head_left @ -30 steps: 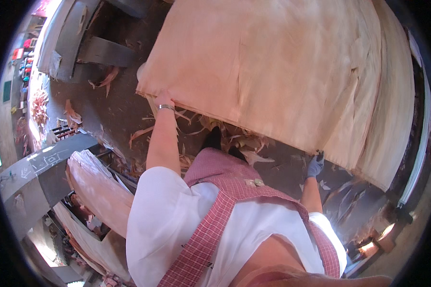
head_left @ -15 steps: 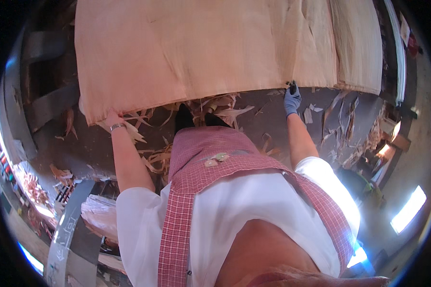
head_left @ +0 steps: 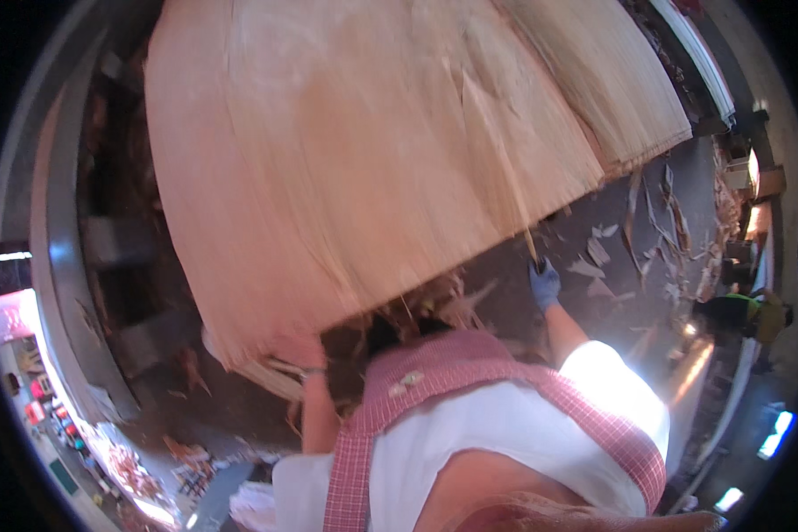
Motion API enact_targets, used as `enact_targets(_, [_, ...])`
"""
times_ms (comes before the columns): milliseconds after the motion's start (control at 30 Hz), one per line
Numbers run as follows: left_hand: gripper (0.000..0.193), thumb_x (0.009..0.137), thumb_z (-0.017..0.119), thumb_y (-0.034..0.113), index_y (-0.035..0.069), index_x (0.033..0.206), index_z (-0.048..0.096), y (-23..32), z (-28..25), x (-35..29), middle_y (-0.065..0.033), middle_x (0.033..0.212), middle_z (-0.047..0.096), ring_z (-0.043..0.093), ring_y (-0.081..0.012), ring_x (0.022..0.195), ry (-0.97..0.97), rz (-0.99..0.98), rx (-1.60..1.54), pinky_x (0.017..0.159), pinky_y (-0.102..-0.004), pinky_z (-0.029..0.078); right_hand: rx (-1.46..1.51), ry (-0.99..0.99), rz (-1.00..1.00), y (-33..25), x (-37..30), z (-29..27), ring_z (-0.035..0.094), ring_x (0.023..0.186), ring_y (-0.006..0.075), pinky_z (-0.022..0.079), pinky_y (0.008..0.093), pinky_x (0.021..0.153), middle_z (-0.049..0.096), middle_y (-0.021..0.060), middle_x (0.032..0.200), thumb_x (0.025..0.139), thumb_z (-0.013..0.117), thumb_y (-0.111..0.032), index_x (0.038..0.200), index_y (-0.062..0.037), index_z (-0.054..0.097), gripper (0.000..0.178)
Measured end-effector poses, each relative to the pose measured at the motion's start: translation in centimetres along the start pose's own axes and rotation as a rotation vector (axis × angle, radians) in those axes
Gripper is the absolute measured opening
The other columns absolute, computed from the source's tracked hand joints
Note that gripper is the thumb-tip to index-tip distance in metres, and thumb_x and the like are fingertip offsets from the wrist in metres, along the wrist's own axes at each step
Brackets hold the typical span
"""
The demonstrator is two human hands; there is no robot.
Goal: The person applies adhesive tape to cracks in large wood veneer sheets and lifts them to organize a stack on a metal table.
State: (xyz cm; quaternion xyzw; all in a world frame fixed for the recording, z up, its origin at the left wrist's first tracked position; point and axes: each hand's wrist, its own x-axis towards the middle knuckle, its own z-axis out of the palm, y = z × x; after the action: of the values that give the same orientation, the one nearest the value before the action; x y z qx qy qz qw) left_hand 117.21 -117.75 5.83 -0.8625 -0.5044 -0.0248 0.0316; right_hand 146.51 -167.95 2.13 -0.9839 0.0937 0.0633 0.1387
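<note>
A: Largest thing in view?

B: Stack of wood sheets (head_left: 355, 160). Fills the upper middle, ahead of the wearer, and runs out of view at the top. Pale tan, pinker toward the left. Grain runs away from the body. Near edge slants: low at left, higher at right. Layering shows at the right end. Surface uneven right of centre, with a long split and raised folds.

A: Under and around it?

B: Dark floor (head_left: 507, 297). Then the wearer's red checked apron (head_left: 434, 362), just below the near edge. Curled shavings (head_left: 459, 306) between the two, partly in shadow.

A: Hands?

B: Left hand (head_left: 299, 348), bare, against the near edge by the stack's left corner. Motion-blurred; cannot tell how far the fingers are curled or whether they grip. Sheets lie ahead of it and to its left.

A: And the right?

B: Right hand (head_left: 546, 284), blue glove, dark fingertips. Fingers drawn together, pinching. Just short of the near edge, apart from the stack, which lies ahead and to its left.

A: Pinching what?

B: Smallest item: narrow wood strip (head_left: 523, 215). Thin, yellowish, straight. Lower end at the glove's fingertips; the rest lies across the sheets, pointing away from the wearer.
</note>
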Motion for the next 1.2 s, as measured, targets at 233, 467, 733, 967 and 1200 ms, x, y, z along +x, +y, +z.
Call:
enact_targets(233, [0.087, 0.085, 0.049, 0.065, 0.025, 0.155, 0.017, 11.8, -1.9, 2.1, -0.0257, 0.157, 0.015, 0.017, -0.0449, 0.144, -0.478, 0.385, 0.085, 0.112, -0.0661, 0.009, 0.130, 0.059, -0.005, -0.8, 4.6, -1.4, 0.066, 0.090, 0.0360, 0.052, 0.0422, 0.075, 0.069, 0.0153, 0.100, 0.082, 0.070, -0.041, 0.105, -0.0103, 0.063, 0.039])
enact_targets(467, [0.090, 0.084, 0.047, 0.070, 0.026, 0.156, 0.013, 12.2, -0.5, 3.4, -0.0291, 0.157, 0.010, 0.013, -0.0461, 0.145, -0.656, 0.391, 0.090, 0.115, -0.0595, 0.011, 0.018, 0.113, 0.105, 11.1, 4.7, -5.2, 0.064, 0.086, 0.0382, 0.051, 0.0455, 0.073, 0.067, 0.0176, 0.091, 0.083, 0.069, -0.029, 0.096, -0.0053, 0.062, 0.029])
enact_targets(733, [0.096, 0.082, 0.050, 0.072, 0.026, 0.156, 0.011, 12.6, -1.1, 4.6, -0.0296, 0.157, 0.006, 0.010, -0.0481, 0.145, -0.778, 0.366, 0.007, 0.116, -0.0555, 0.013, 0.110, 0.258, 0.134, 20.9, 5.9, -7.0, 0.067, 0.087, 0.0365, 0.052, 0.0415, 0.075, 0.067, 0.0212, 0.092, 0.085, 0.070, -0.030, 0.098, -0.0012, 0.064, 0.032])
enact_targets(967, [0.092, 0.084, 0.047, 0.071, 0.021, 0.155, 0.017, 12.0, 0.4, 5.9, -0.0312, 0.156, 0.011, 0.010, -0.0445, 0.146, -0.891, 0.410, 0.091, 0.118, -0.0489, 0.014, 0.027, 0.241, 0.213, 25.6, 5.4, -16.5, 0.066, 0.078, 0.0372, 0.051, 0.0403, 0.068, 0.067, 0.0205, 0.084, 0.083, 0.072, -0.037, 0.093, -0.0025, 0.064, 0.037])
enact_targets(1200, [0.090, 0.084, 0.046, 0.071, 0.021, 0.155, 0.019, 13.8, -2.1, 6.0, -0.0295, 0.156, 0.012, 0.012, -0.0446, 0.146, -0.890, 0.472, 0.078, 0.118, -0.0487, 0.015, -0.134, 0.533, 0.048, 20.9, 14.4, -19.2, 0.067, 0.091, 0.0372, 0.053, 0.0417, 0.078, 0.070, 0.0184, 0.096, 0.082, 0.069, -0.047, 0.107, -0.0037, 0.068, 0.050])
